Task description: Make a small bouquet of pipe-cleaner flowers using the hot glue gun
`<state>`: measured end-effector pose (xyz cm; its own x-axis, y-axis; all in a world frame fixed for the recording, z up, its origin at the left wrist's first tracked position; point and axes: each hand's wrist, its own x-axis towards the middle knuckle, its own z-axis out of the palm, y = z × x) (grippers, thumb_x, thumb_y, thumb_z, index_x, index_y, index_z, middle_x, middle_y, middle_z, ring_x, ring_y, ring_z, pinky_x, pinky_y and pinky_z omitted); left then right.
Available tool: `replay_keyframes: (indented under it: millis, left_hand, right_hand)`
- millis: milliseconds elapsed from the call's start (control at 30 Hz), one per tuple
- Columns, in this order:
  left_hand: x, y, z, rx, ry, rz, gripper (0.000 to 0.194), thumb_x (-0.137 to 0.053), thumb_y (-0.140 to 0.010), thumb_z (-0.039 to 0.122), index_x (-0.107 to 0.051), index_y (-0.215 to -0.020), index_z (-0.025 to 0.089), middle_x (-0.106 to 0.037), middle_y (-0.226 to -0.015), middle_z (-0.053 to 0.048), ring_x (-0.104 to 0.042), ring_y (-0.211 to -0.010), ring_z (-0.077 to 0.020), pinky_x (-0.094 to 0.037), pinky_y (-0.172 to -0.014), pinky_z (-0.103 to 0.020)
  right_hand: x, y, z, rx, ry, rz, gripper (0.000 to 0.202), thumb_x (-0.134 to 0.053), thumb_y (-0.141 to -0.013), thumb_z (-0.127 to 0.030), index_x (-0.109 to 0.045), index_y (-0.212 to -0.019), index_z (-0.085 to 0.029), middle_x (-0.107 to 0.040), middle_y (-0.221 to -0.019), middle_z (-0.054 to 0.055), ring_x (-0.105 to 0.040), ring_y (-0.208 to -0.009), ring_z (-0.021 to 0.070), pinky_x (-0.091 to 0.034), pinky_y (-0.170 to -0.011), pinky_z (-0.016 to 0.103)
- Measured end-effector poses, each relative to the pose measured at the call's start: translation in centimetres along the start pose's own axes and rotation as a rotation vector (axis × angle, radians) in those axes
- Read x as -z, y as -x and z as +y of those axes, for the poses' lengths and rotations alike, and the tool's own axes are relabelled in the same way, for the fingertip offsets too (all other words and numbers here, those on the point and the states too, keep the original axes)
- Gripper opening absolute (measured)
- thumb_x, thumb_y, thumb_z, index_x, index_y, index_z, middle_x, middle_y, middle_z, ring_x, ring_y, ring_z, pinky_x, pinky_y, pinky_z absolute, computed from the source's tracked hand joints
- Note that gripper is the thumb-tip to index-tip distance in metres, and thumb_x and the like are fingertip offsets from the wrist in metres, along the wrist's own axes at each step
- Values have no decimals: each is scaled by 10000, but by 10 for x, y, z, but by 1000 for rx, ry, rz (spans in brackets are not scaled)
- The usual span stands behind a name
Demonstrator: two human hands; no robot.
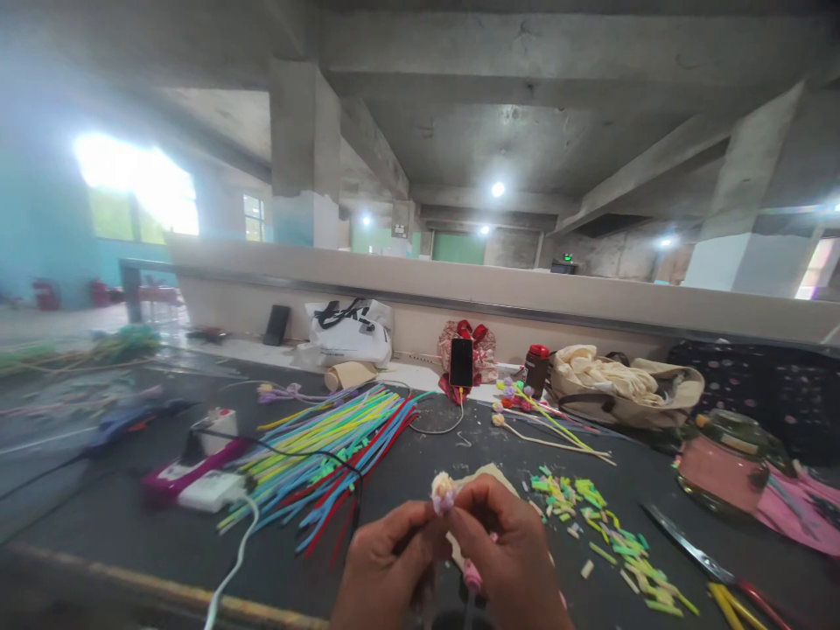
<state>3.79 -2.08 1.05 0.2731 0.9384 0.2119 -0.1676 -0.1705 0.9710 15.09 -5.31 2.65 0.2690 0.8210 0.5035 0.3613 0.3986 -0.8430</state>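
In front of me, near the table's front edge, both hands meet at a small fuzzy flower with a cream top and lilac lower part. The thumb and fingers of my left hand pinch its left side. From the right, my right hand pinches the same flower low down. Part of its base is hidden by my fingers. Below and between the hands shows a pink fuzzy piece, partly covered. Beneath my right hand lies a pale beige sheet. Short cut pipe-cleaner pieces are scattered right of it.
Long coloured pipe cleaners lie left of centre. Beside them are a purple-and-white power strip and cables. Scissors lie at right, near a glass jar. A phone, finished flower stems and bags stand farther back.
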Motion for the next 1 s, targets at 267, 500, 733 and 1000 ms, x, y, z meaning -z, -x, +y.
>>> replay_keyframes:
  millis: [267,500,733,1000]
  left_hand:
    - [0,-1,-1,25,-63,0,336,-609,-602,491,-657,-608,159,-554,-452,14,-387,-322,-56,-295,-314,-149]
    - [-1,-3,-1,56,-49,-10,332,-610,-605,480,-628,-579,150,-539,-439,23,-398,-299,-50,-295,-303,-149]
    - [-1,-5,0,208,232,-26,232,-657,-606,365,-575,-569,151,-493,-362,65,-361,-245,-35,-254,-271,-135]
    - [9,-8,3,225,372,-21,206,-634,-656,292,-556,-547,136,-475,-295,55,-369,-242,-26,-245,-295,-113]
  right_hand:
    - [0,-1,4,-40,-51,-7,201,-583,-688,-331,-538,-594,-159,-529,-476,-41,-479,-418,77,-369,-422,161]
    - [-1,0,7,-57,-86,-24,180,-577,-692,-309,-550,-614,-149,-526,-488,-39,-484,-434,79,-356,-427,160]
    - [1,1,11,-76,-82,-39,213,-556,-706,-351,-565,-633,-152,-470,-472,-44,-417,-432,76,-323,-409,167]
    - [-9,18,32,-165,-219,-122,255,-557,-709,-398,-583,-635,-156,-472,-476,-39,-402,-425,71,-293,-404,165]
